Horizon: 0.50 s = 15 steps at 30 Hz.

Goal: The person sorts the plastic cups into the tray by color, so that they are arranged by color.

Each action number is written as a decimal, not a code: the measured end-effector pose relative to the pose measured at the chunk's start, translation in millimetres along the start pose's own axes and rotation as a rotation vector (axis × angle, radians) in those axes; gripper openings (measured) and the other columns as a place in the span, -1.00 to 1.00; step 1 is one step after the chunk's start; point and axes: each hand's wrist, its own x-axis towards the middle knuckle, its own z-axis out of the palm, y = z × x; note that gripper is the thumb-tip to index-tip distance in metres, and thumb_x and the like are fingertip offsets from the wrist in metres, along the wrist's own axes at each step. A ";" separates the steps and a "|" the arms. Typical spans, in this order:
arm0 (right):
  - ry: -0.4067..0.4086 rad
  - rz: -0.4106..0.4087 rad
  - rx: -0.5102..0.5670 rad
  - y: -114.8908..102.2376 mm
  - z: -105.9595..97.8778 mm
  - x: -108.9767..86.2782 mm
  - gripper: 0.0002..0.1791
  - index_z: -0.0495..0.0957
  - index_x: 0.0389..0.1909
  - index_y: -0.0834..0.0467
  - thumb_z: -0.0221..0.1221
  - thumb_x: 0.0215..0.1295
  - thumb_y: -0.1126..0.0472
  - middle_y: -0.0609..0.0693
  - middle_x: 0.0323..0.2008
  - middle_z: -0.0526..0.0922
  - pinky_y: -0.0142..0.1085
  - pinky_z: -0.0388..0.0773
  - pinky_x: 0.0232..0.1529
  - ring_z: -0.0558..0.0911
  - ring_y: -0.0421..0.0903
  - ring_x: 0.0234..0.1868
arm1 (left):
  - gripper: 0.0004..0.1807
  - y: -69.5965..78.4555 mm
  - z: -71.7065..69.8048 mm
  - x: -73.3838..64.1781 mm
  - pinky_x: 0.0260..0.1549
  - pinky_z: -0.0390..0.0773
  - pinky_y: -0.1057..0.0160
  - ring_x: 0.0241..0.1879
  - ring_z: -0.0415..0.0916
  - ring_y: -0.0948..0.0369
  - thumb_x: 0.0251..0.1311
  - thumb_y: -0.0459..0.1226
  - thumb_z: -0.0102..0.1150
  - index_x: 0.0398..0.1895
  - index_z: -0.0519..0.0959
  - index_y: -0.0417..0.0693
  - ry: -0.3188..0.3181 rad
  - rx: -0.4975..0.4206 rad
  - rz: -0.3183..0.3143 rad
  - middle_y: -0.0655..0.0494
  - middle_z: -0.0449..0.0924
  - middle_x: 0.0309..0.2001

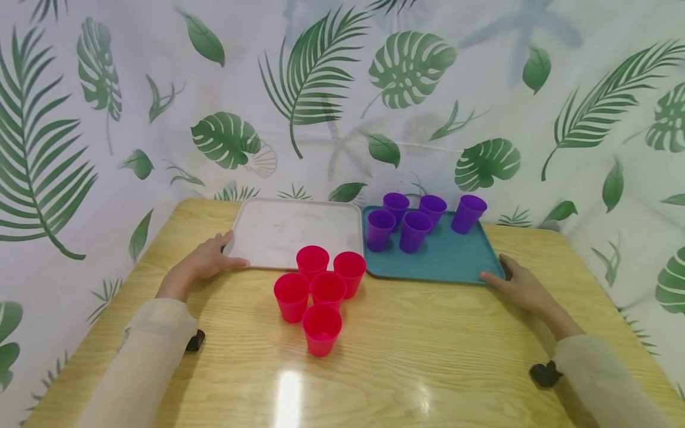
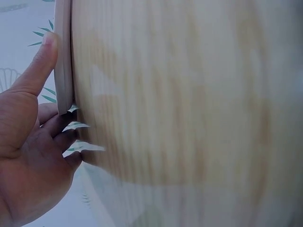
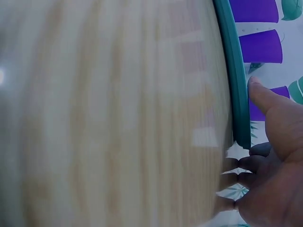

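Observation:
My left hand [image 1: 210, 257] grips the near left corner of a white tray [image 1: 267, 238], its thumb along the front rim and the fingers at the side. The near right corner of a teal tray [image 1: 455, 261] is held the same way by my right hand [image 1: 518, 284]. In the right wrist view the thumb lies on the teal rim [image 3: 240, 94], the other fingers low by the table. Several purple cups [image 1: 379, 230] stand on the teal tray, mostly towards its left. Several red cups [image 1: 322, 330] are grouped upright on the table before the white tray.
The trays stand side by side at the back of the wooden table [image 1: 417, 351]. Behind them hangs a white cloth [image 1: 321, 172] printed with green leaves. The rear red cups overlap the white tray's front edge in the head view.

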 end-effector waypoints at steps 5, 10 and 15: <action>-0.004 -0.011 -0.001 1.5 4.1 -1.4 0.09 -0.28 0.58 0.47 0.03 0.56 -0.25 0.65 0.49 -0.11 0.46 -0.01 0.39 -0.03 0.63 0.46 | 0.23 -0.2 2.1 2.4 0.50 -0.25 -0.33 0.58 -0.37 -0.34 0.26 0.21 0.31 0.66 -0.20 -0.23 0.004 0.010 0.013 -0.45 -0.34 0.60; -0.025 -0.026 0.022 -3.1 6.8 -3.4 0.08 -0.32 0.60 0.41 0.04 0.56 -0.22 0.61 0.52 -0.16 0.46 -0.05 0.41 -0.08 0.62 0.48 | 0.24 -1.5 2.2 2.2 0.49 -0.24 -0.34 0.58 -0.37 -0.33 0.25 0.22 0.32 0.66 -0.20 -0.23 0.007 0.007 0.001 -0.45 -0.33 0.60; -0.047 -0.025 0.010 -8.1 4.6 -2.8 0.09 -0.34 0.60 0.41 0.06 0.56 -0.21 0.63 0.51 -0.19 0.47 -0.06 0.40 -0.10 0.64 0.47 | 0.25 -1.3 0.5 -0.1 0.49 -0.24 -0.34 0.58 -0.37 -0.33 0.25 0.23 0.31 0.66 -0.20 -0.23 0.008 0.008 0.002 -0.44 -0.33 0.61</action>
